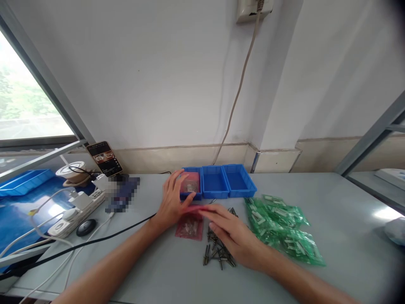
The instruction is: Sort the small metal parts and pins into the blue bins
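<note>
My right hand [236, 236] reaches in over the table with its fingers closed at the top edge of a small pink plastic bag [191, 228], which looks to hold small clear parts. My left hand [172, 202] has its fingers apart beside the left blue bin [198, 196], fingertips at its rim and thumb just above the bag's top edge. Inside that bin lies another pink bag [191, 182] with small parts. Partly beneath my right hand is a loose pile of metal pins or rivets [218, 253].
Two more blue bins [215, 181] [238, 179] stand by the wall. Green plastic bags [278, 219] of parts lie at the right. At the left are a power strip [79, 211], a propped phone [104, 158], a mouse [86, 227] and a black cable [120, 232] crossing the table.
</note>
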Available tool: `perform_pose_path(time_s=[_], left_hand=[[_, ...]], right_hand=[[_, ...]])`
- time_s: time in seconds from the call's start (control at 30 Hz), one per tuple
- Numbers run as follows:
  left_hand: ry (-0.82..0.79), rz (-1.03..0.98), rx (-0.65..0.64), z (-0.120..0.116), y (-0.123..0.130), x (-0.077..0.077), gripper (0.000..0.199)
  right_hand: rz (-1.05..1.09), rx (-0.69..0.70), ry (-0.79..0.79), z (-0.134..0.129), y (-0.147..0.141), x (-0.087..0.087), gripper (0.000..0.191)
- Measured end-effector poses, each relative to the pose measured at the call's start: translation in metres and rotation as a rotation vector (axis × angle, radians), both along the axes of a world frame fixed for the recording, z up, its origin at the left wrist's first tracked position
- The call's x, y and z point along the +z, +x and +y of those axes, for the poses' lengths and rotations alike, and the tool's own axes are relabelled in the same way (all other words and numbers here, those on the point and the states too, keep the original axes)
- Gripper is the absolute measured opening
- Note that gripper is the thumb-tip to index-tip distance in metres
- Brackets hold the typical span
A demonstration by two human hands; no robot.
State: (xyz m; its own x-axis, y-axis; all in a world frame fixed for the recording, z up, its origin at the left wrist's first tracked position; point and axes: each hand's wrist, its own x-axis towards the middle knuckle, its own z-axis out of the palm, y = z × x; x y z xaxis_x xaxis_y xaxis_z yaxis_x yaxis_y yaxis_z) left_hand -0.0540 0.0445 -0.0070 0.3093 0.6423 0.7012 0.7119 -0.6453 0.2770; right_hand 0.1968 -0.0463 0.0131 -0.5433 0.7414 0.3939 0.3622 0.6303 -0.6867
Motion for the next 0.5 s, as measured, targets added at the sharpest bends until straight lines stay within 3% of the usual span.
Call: perform_pose_path(time_s=[0.1, 0.17, 0.27, 0.37, 0.43, 0.5], left_hand=[[0.087, -0.075, -0.076, -0.005, 0.001, 0.004, 0.081], [0.170, -0.073, -0.162, -0.010, 0.001, 0.005, 0.085], [0.209, 0.046, -0.283, -0.018, 0.002, 0.007, 0.052], [0.145, 0.058, -0.358, -0.024, 0.005, 0.009, 0.018], [0.092, -0.028, -0.364, -0.028, 0.009, 0.012, 0.014], [0.026, -0.094, -0.363, -0.031, 0.014, 0.015, 0.018]], right_hand=[[0.226, -0.136, -0.043, 0.007, 0.002, -0.001, 0.040], [0.327, -0.193, -0.085, 0.011, 0.002, -0.003, 0.037], [0.425, -0.184, -0.190, 0.014, 0.001, -0.005, 0.032], [0.445, -0.182, -0.287, 0.014, 0.000, -0.006, 0.021], [0.391, -0.217, -0.265, 0.014, 0.001, -0.006, 0.018], [0.344, -0.248, -0.218, 0.014, 0.002, -0.005, 0.027]])
